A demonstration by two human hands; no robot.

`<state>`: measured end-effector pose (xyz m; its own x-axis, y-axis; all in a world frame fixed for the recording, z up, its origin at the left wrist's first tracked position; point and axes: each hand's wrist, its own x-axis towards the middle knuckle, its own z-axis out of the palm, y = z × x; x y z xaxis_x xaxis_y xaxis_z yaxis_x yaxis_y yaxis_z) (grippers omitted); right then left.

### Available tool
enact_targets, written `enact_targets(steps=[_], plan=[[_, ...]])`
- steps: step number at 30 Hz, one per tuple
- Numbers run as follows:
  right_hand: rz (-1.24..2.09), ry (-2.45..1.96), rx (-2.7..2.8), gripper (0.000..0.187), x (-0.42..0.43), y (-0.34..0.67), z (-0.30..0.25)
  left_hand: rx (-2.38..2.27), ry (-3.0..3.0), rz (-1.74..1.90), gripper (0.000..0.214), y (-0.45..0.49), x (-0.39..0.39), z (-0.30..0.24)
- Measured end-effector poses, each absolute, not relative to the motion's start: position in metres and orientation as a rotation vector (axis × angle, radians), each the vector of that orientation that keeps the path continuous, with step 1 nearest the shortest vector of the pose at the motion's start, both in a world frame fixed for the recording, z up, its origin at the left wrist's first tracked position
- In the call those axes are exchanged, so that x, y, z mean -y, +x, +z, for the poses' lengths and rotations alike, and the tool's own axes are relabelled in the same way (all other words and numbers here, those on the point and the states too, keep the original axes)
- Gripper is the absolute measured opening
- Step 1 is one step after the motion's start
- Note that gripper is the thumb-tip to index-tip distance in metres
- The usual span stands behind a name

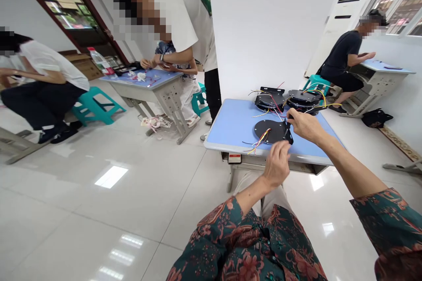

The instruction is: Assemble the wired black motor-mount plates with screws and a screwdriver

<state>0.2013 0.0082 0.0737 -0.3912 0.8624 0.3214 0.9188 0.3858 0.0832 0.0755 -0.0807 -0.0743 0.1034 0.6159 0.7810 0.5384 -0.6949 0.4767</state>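
Patterned garment, nearest. Blue desk, bearing: one black disc, flat, loose coloured wires on top, bracket at its right edge; left stack and right stack behind. Step in hand, as judged: work at the bracket. Next move seems to call for a steadied disc. Right hand: fingers pinching a small dark piece, unidentified, just above the bracket. Left hand: fingers curled, blurred, just beside the disc's near edge; contact cannot be told.

Single head-worn view — forward and down over left hand, right hand and near desk, white wall behind
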Motion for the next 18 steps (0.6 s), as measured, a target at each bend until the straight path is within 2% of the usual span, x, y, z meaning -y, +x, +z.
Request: enact_targets(steps=[3, 6, 9, 12, 18], plan=[[-0.354, -1.598, 2.404, 0.021, -0.009, 0.202, 0.071, -1.011, 2.227, 1.515, 0.025, 0.045, 0.135, -0.117], [-0.331, -1.636, 2.376, 0.023, -0.01, 0.205, 0.069, -1.206, 1.666, 1.396, 0.026, 0.006, 0.16, -0.158], [-0.311, -1.637, 2.347, 0.023, -0.012, 0.207, 0.068, -1.404, 1.019, 1.408, 0.034, -0.03, 0.149, -0.186], [-0.273, -1.649, 2.316, 0.024, -0.015, 0.21, 0.067, -1.398, 0.517, 1.426, 0.042, -0.055, 0.128, -0.2], [-0.205, -1.699, 2.284, 0.029, -0.016, 0.207, 0.068, -1.173, 0.243, 1.434, 0.042, -0.071, 0.11, -0.21]])
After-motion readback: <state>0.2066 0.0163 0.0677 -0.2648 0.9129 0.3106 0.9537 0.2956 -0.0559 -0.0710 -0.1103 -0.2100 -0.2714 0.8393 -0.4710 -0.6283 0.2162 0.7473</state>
